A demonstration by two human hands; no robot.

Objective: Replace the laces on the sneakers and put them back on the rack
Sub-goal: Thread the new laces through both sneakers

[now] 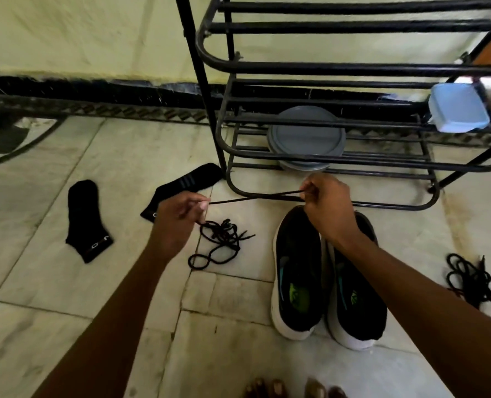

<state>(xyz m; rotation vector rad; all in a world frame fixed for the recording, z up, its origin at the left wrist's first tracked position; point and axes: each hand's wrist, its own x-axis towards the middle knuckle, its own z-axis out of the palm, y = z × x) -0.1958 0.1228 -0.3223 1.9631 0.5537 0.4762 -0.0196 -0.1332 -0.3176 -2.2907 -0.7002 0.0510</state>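
Two black sneakers with white soles (299, 271) stand side by side on the floor, toes toward the black metal rack (324, 67). No laces show in them. A black lace (255, 196) is stretched taut between my hands. My left hand (178, 216) pinches it on the left; my right hand (327, 205) pinches its other end above the sneakers' toes. The lace's remaining length lies tangled on the tiles (218, 239) below my left hand. A second pile of black laces (474, 282) lies to the right of the sneakers.
Two black socks (86, 222) lie on the floor at left. The rack's lowest tier holds a grey round lid (304, 136) and a pale blue plastic box (457, 107). The wall runs behind. Toes show at the bottom edge.
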